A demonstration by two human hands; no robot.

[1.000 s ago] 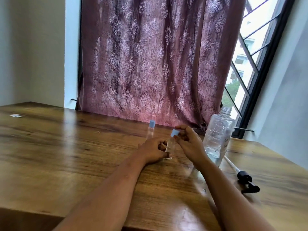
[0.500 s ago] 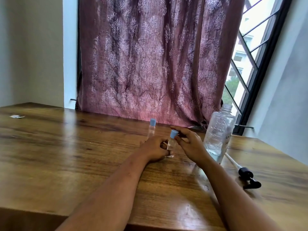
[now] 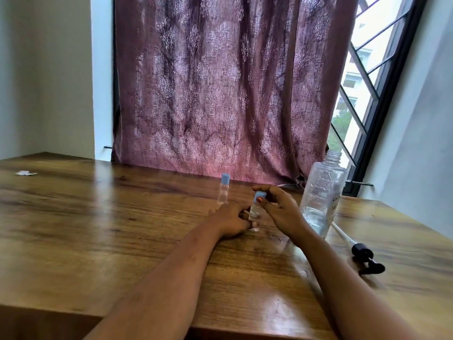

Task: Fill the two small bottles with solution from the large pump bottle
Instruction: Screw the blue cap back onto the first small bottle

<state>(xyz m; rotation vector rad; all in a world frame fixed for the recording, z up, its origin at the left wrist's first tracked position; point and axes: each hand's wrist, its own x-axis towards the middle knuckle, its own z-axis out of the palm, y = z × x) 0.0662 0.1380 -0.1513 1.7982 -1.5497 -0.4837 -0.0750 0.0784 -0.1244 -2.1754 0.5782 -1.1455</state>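
Note:
Two small clear bottles with blue caps stand on the wooden table [image 3: 98, 229]. The far small bottle [image 3: 224, 191] stands alone behind my hands. My left hand [image 3: 231, 220] grips the body of the near small bottle [image 3: 255, 215], which is upright on the table. My right hand [image 3: 279, 207] pinches that bottle's blue cap [image 3: 259, 196] with thumb and fingers. The large clear bottle [image 3: 322, 195] stands open-necked to the right, with a little liquid at its bottom. Its black pump head with dip tube [image 3: 362, 253] lies on the table beside it.
A patterned maroon curtain [image 3: 232, 89] hangs behind the table's far edge. A barred window [image 3: 362, 94] is at the right. A small white scrap [image 3: 25, 173] lies at the table's far left. The table's front edge runs under my forearms.
My right hand has turned on the blue cap and its fingers have shifted round it. The left hand keeps its hold on the near bottle. Nothing else on the table moved.

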